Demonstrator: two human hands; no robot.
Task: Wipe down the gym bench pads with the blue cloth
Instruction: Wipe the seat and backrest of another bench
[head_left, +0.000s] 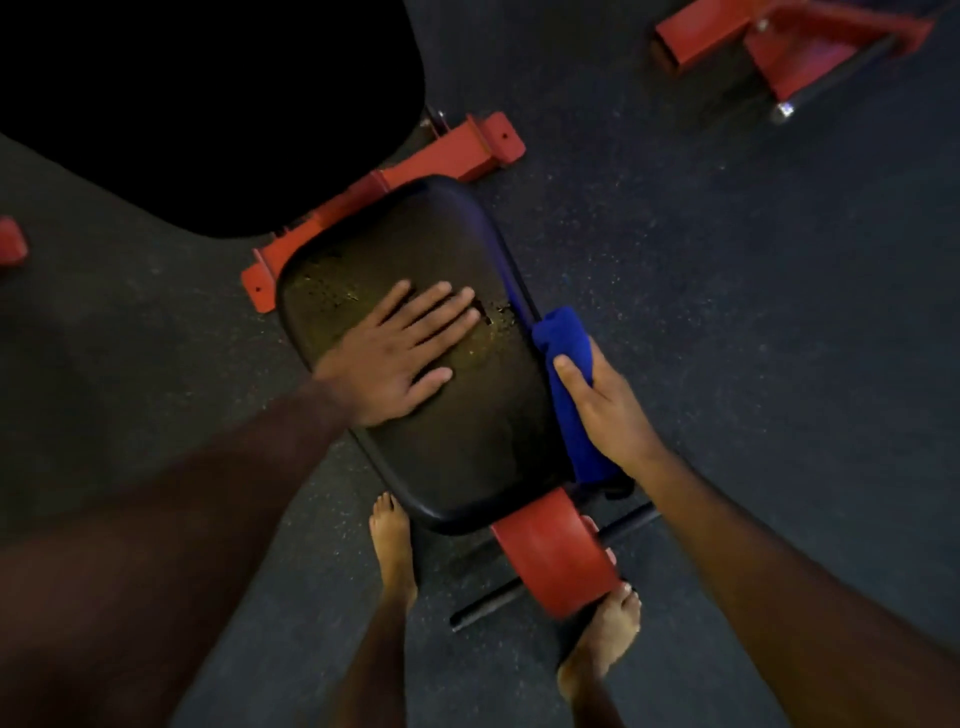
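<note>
A black seat pad (467, 441) of the gym bench lies below me, worn and cracked near its middle. My left hand (400, 353) rests flat on the pad with fingers spread. My right hand (605, 410) grips the blue cloth (566, 338) and holds it against the pad's right edge. The cloth is bunched and hangs down the side of the pad. A larger black back pad (208, 114) fills the upper left.
The bench's red frame (452, 156) runs behind the seat pad, and a red roller (558, 556) on a black bar sits at the near end. My bare feet (392, 551) stand on dark rubber flooring. Another red frame (779, 47) lies at the top right.
</note>
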